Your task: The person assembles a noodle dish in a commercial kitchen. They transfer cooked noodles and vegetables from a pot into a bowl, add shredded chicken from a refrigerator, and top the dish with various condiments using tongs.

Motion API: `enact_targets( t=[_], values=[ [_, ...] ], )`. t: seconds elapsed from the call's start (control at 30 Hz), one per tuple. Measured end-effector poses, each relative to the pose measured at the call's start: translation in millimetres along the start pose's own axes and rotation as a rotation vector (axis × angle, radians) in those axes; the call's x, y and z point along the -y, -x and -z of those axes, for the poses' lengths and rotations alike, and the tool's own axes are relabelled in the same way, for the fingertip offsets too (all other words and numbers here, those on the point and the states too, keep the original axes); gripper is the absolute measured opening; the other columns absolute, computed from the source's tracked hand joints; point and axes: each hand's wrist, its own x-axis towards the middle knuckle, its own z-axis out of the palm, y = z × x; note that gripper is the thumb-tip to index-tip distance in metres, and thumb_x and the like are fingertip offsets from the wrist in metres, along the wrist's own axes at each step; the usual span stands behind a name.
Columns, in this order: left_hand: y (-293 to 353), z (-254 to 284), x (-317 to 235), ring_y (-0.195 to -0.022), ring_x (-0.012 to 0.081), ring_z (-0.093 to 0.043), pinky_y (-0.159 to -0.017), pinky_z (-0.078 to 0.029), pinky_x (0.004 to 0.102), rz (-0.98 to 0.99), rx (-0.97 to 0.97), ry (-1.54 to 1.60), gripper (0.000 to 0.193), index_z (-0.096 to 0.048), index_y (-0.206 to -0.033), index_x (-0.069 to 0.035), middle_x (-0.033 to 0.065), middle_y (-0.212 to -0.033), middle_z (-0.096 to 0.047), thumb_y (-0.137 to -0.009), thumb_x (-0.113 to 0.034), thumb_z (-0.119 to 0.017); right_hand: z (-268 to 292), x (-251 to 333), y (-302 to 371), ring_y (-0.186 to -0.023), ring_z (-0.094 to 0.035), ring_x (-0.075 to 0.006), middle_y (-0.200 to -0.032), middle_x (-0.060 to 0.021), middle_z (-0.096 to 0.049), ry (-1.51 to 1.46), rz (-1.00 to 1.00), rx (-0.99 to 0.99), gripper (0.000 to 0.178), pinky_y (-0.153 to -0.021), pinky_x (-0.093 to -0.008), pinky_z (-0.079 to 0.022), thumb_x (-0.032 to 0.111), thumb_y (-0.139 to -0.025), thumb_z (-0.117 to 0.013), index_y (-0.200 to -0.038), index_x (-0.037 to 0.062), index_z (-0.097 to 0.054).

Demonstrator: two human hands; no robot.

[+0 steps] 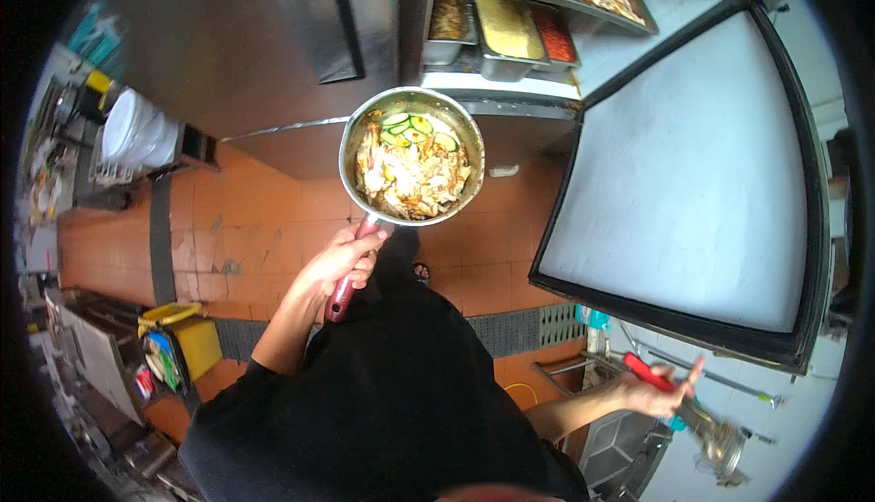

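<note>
My left hand (349,261) is wrapped round the red handle of a saucepan (346,148), which hangs level in front of me. Inside are shredded pale meat (410,179) with brown sauce and, at the far side, green-rimmed cucumber slices (407,128). Out to the right, my right hand (658,394) is closed on a red-handled metal utensil (645,372), with one finger stretched out. Its metal end is smeared by motion, so its exact kind does not show.
A fridge door (679,174) stands wide open at the right. Within the fridge are metal tubs of yellow (508,26) and red food (551,35), beneath a tray of shredded food (629,12). White tubs (137,133) and a yellow bin (196,349) are at the left, above orange floor tiles (246,229).
</note>
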Motion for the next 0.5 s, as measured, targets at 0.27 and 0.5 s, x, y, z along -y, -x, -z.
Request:
enact_targets(
  t=[0.27,0.5],
  values=[
    [-52,-59,25,-0.041,0.0042,-0.032,-0.037,-0.031,0.0228,-0.165,-0.3,0.122,0.017,-0.049,-0.099,-0.013,-0.0061,-0.061,-0.039,-0.106,-0.022,-0.061,-120,-191,-5,-0.042,-0.039,-0.0096,-0.052,-0.0012,-0.045,-0.466,-0.622,0.379,0.029,-0.047,-0.0219,-0.038,0.03,-0.095,-0.056,-0.108,0.0043,-0.058],
    [-118,-82,64,-0.038,0.0056,-0.034,-0.035,-0.032,0.0237,-0.355,-0.495,0.338,0.024,-0.044,-0.096,-0.015,-0.0054,-0.058,-0.039,-0.105,-0.025,-0.064,-280,-337,14,-0.043,-0.053,-0.0114,-0.137,-0.0371,-0.06,-0.63,-0.396,0.498,0.019,-0.039,-0.0218,-0.045,0.013,-0.096,-0.058,-0.109,-0.0003,-0.056]
  ],
)
